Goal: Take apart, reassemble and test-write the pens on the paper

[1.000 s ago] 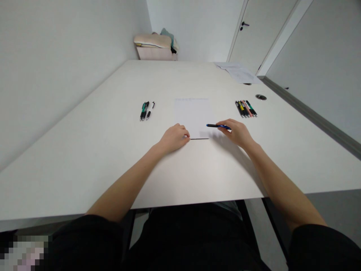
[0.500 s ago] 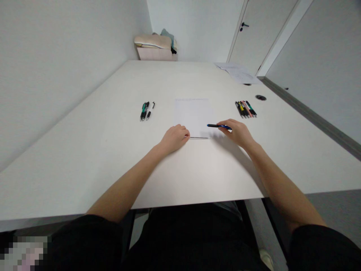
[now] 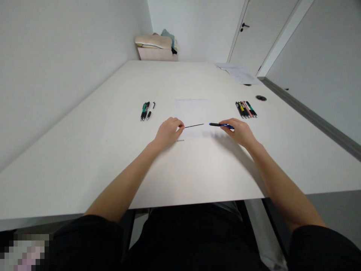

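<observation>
White table (image 3: 113,150); fingers (image 3: 177,125) tight on paper (image 3: 194,111), pen (image 3: 216,124).

Your left hand (image 3: 168,132) pinches the raised near edge of a white sheet (image 3: 194,111) in the middle of the table (image 3: 107,158). Your right hand (image 3: 239,133) grips a blue pen (image 3: 218,124) just beside it.

Bright, even, cool-white light from overhead, no hard highlights. Soft shadow beside right hand (image 3: 239,132) and forearm, falling leftward onto table (image 3: 84,158); fainter one under left hand (image 3: 167,132). Mild sheen on far tabletop, no glare. White paper (image 3: 194,111) nearly lost against white surface — low contrast. Wide-angle stretch at edges: wall (image 3: 56,56) and table rim splayed, forearms elongated. Sharp in centre — blue pen (image 3: 220,125) crisp. Pixelated block (image 3: 25,252) in lower left corner.
</observation>
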`<state>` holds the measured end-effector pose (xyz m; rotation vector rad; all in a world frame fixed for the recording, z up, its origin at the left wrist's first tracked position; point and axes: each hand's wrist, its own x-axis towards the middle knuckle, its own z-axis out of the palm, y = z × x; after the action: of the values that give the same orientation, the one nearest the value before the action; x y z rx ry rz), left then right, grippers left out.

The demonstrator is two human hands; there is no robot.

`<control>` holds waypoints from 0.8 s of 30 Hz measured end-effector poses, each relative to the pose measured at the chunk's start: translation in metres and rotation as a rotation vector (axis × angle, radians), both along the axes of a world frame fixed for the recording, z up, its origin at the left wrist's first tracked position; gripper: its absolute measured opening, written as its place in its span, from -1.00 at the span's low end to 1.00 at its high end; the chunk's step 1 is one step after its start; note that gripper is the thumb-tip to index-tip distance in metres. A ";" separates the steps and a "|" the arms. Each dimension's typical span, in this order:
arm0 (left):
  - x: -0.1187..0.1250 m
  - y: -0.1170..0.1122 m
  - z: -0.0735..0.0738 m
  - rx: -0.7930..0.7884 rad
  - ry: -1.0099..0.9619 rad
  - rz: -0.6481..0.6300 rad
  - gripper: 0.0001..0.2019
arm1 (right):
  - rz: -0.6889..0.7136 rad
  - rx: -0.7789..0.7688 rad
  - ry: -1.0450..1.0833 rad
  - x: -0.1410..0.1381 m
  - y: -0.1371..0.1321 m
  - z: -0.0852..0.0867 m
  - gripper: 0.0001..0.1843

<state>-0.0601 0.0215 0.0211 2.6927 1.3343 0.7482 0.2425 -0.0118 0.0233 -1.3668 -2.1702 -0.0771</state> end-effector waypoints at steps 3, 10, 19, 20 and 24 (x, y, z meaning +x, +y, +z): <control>0.000 0.000 0.000 0.009 -0.004 -0.008 -0.81 | 0.018 0.019 0.003 0.001 0.000 -0.001 -0.79; 0.001 -0.002 0.000 0.013 0.001 -0.020 -0.81 | 0.033 0.016 0.025 0.000 0.000 -0.001 -0.78; 0.008 -0.007 0.006 -0.012 0.018 -0.049 -0.80 | 0.081 -0.003 0.031 -0.004 -0.003 0.000 -0.79; 0.009 -0.008 0.007 -0.020 0.008 -0.053 -0.80 | 0.085 -0.007 0.028 -0.006 -0.004 0.001 -0.79; 0.015 -0.012 0.006 -0.042 -0.087 -0.097 -0.84 | 0.110 -0.018 0.010 -0.014 -0.006 0.001 -0.78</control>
<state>-0.0449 0.0091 0.0274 2.6375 1.1782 0.8076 0.2288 -0.0181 0.0244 -1.2522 -2.2382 -0.0082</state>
